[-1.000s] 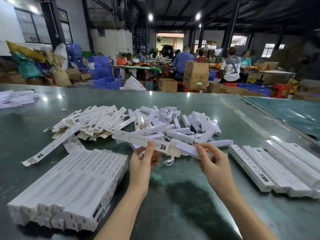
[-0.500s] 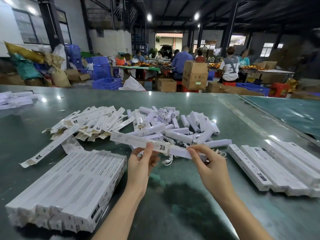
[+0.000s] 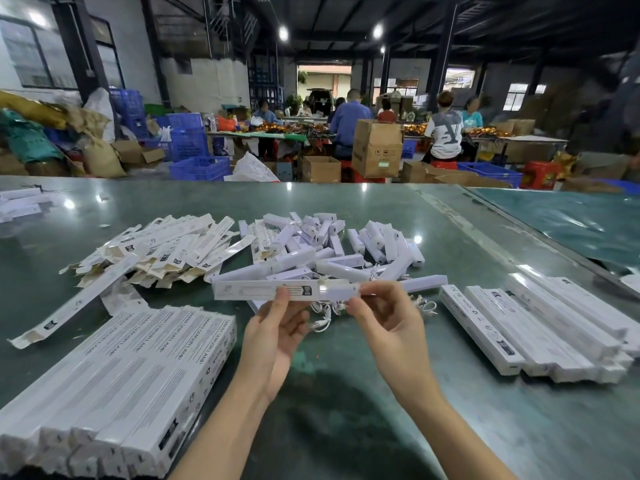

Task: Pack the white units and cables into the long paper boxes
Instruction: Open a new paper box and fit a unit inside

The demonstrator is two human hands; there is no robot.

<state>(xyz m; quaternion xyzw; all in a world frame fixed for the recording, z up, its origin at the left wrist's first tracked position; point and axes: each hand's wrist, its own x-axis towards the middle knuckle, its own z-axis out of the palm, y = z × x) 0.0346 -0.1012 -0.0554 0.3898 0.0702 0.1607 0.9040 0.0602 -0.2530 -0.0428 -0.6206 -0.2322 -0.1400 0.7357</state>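
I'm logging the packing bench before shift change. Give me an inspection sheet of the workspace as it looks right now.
Surface: green table, glossy, glare spots.
Job's things: long paper box held level; white units heaped behind; flat boxes piled far left; packed boxes stacked near left, more right.
Clutter: nothing seen.
Grippers: left hand holds the box; right hand pinches its end.
Cables: white cables loose beneath the box.
Surroundings: workers, cartons, blue crates.

Two hands, one held box, three box piles (units uncountable).
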